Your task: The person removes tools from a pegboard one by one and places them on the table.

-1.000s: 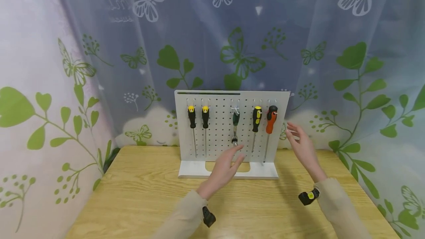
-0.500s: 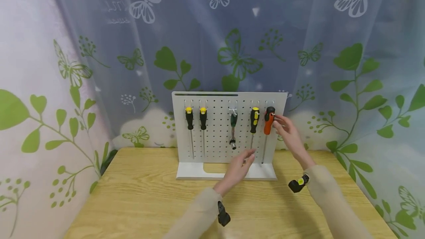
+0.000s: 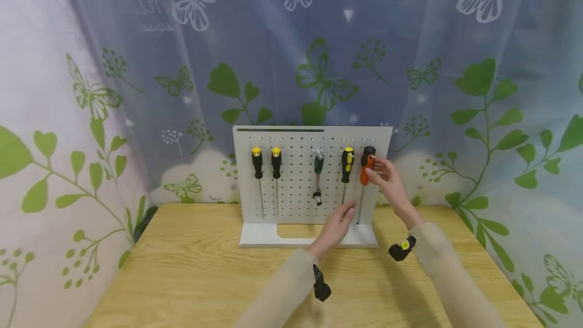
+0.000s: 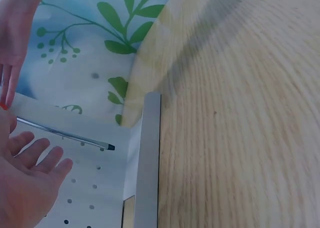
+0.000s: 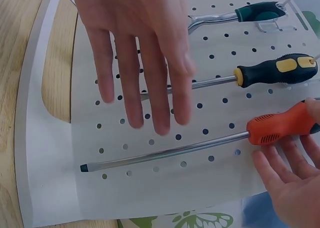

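Note:
An orange-and-black screwdriver [image 3: 365, 173] hangs at the right end of a white pegboard [image 5: 240, 173]. My right hand [image 3: 390, 185] pinches its handle, fingers under it and thumb over it in the right wrist view. The long flat-tipped shaft lies along the board. My left hand [image 3: 337, 226] is held in front of the lower board with its fingers extended and nothing in them. In the right wrist view this left hand [image 5: 142, 52] overlaps the shaft of the black-and-yellow screwdriver [image 5: 277, 70], which hangs left of the orange one.
A ratchet wrench with a green handle [image 3: 318, 166] hangs mid-board. Two black screwdrivers with yellow tops, one outer [image 3: 257, 163] and one inner [image 3: 276, 163], hang at left. The pegboard's base stands on a wooden table [image 3: 191, 267], with a patterned curtain [image 3: 255, 39] behind.
My right hand has moved left from beside the board onto the orange screwdriver's handle. My left hand has shifted right from beneath the ratchet wrench toward the right-hand screwdrivers.

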`<control>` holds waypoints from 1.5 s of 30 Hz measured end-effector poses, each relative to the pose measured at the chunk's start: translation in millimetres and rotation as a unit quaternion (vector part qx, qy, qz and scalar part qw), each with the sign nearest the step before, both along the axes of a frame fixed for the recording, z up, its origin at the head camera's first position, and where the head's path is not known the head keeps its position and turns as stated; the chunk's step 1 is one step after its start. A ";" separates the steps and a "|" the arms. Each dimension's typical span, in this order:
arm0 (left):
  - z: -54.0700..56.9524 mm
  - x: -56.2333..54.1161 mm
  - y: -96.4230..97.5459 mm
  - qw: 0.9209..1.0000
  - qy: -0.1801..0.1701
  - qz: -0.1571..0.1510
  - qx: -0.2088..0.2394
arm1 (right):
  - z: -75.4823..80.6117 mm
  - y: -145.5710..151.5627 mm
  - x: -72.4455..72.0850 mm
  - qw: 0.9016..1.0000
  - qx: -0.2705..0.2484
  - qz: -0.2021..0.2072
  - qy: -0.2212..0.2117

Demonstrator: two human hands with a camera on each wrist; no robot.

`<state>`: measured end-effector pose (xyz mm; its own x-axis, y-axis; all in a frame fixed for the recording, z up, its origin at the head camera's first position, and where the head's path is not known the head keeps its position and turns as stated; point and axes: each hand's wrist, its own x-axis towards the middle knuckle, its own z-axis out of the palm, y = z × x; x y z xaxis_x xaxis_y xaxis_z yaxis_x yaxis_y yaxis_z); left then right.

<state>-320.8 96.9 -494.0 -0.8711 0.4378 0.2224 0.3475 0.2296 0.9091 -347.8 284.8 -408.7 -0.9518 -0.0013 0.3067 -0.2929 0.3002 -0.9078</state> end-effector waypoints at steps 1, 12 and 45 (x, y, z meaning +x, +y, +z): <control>0.1 -0.9 1.8 1.000 -0.005 0.003 0.001 | -0.1 -1.0 0.4 1.000 -0.002 0.000 -0.002; -1.7 -9.4 14.3 0.999 -0.032 0.009 0.007 | -5.6 -2.7 -3.7 1.000 -0.011 0.001 -0.003; -6.9 2.9 26.3 0.978 -0.126 -0.005 0.167 | 1.2 5.7 8.1 0.999 -0.020 0.022 -0.031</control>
<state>-317.9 123.2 -500.9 -0.9127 0.3861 0.1337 0.1042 -0.0966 0.9899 -339.6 290.5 -407.5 -0.9684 -0.0324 0.2472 -0.2473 0.2512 -0.9358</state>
